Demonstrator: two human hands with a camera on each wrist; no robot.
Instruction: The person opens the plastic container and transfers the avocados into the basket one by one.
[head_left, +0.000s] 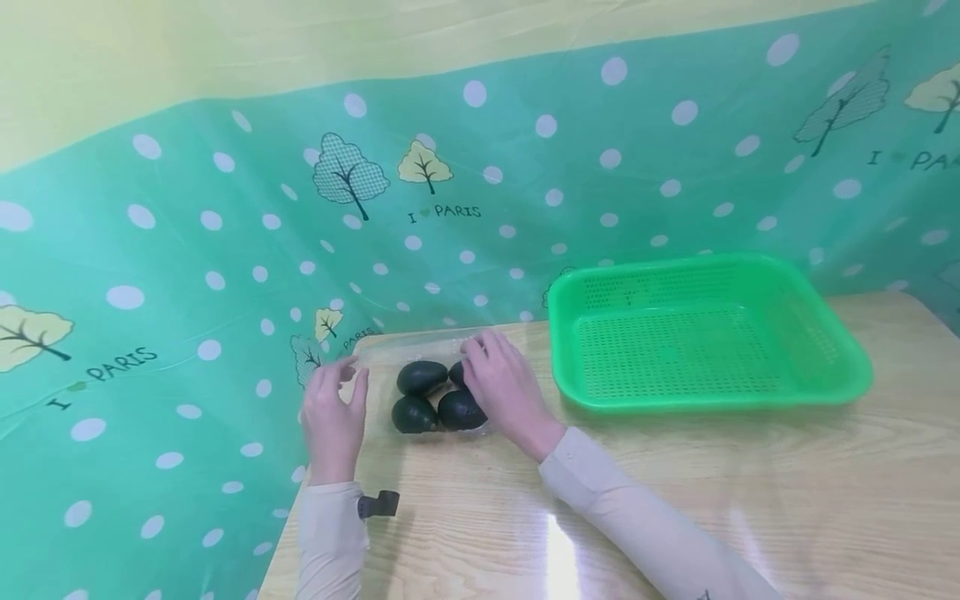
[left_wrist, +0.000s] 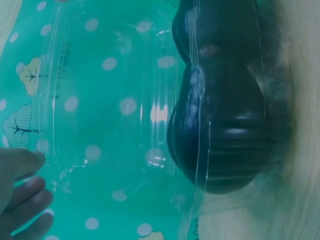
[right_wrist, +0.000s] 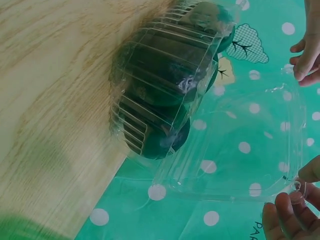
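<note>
Several dark avocados (head_left: 422, 377) sit in a clear plastic clamshell box (right_wrist: 162, 75), whose transparent lid (right_wrist: 240, 150) stands raised at the far side. My right hand (head_left: 504, 387) reaches over the avocados on the right and pinches a corner of the lid between thumb and fingers. At the lid's opposite corner is my left hand (head_left: 333, 425), its thumb and fingers apart with a gap between them. In the left wrist view, the left fingertips (left_wrist: 35, 159) are right beside the lid's rim. The right hand partly covers one avocado in the head view.
A green perforated plastic basket (head_left: 712, 404) stands on the wooden table (head_left: 465, 517) to the right of the box. Behind and to the left hangs a green dotted cloth (head_left: 465, 258) with tree prints. A black strap piece (head_left: 380, 504) sticks out at the left wrist.
</note>
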